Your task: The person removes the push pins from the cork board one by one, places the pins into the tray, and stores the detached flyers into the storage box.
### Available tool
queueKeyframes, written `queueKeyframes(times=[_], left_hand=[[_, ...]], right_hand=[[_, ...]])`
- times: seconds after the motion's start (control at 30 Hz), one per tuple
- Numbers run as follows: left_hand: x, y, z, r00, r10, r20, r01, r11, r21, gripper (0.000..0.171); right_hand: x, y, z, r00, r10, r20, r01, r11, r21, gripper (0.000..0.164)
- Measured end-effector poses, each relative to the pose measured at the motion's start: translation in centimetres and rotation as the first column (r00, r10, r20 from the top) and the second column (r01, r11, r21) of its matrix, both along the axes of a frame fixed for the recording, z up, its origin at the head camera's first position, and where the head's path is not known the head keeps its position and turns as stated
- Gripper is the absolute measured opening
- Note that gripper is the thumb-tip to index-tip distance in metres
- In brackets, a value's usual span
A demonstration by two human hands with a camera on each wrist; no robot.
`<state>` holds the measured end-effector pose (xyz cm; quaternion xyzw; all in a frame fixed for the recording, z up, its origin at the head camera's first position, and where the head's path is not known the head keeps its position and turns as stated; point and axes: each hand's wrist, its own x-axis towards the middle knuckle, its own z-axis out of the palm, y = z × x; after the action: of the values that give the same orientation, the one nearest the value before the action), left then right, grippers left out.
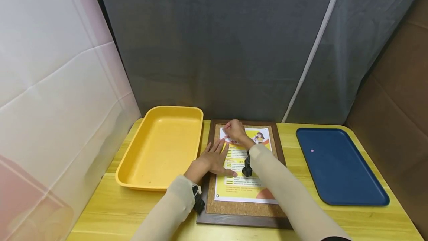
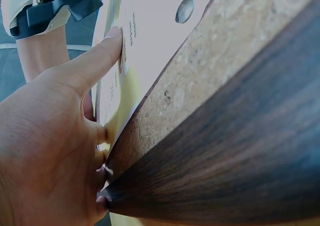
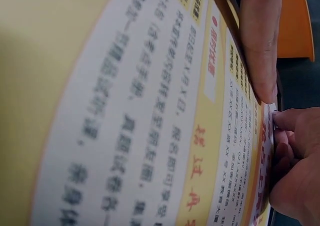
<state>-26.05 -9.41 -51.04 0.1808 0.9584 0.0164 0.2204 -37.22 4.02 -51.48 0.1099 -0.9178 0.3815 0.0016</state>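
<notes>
A printed yellow-and-white poster (image 1: 242,192) lies on a cork board (image 1: 234,207) with a dark wooden frame. My left hand (image 1: 214,159) rests spread on the poster's left side, its thumb (image 2: 107,44) pressing the paper. At the poster's top left corner, my right hand (image 1: 235,131) bears down with curled fingers; in the right wrist view its thumb tip (image 3: 285,118) meets the paper's edge. I cannot tell whether anything sits between those fingertips. A silver thumbtack (image 2: 184,9) is in the poster's lower left corner. The right forearm hides part of the poster's right side.
Left of the board stands a deep yellow tray (image 1: 158,188), close to the frame. A flat blue tray (image 1: 347,174) lies to the right, with a small pale pink round piece (image 1: 312,150) on it. Grey curtain (image 1: 214,47) hangs behind the wooden table (image 1: 117,211).
</notes>
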Motion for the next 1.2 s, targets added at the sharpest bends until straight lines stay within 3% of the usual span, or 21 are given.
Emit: queueKeyframes(times=[0.53, 0.77, 1.2], left_hand=[[-0.31, -0.06, -0.75, 1.000, -0.011, -0.023, 0.011, 1.000, -0.020, 0.132], [-0.13, -0.01, -0.07, 1.000, -0.020, -0.018, 0.019, 0.999, -0.027, 0.131], [-0.11, 0.01, -0.04, 1.000, -0.022, -0.007, 0.022, 0.999, -0.023, 0.128]], right_hand=[[0.36, -0.23, 0.36, 0.999, 0.028, 0.033, -0.030, 0.998, 0.051, 0.012], [0.64, -0.32, 0.85, 0.997, 0.061, 0.053, -0.064, 0.996, 0.062, 0.015], [0.59, 0.41, 0.29, 0.993, 0.105, 0.046, -0.104, 0.994, -0.039, 0.017]])
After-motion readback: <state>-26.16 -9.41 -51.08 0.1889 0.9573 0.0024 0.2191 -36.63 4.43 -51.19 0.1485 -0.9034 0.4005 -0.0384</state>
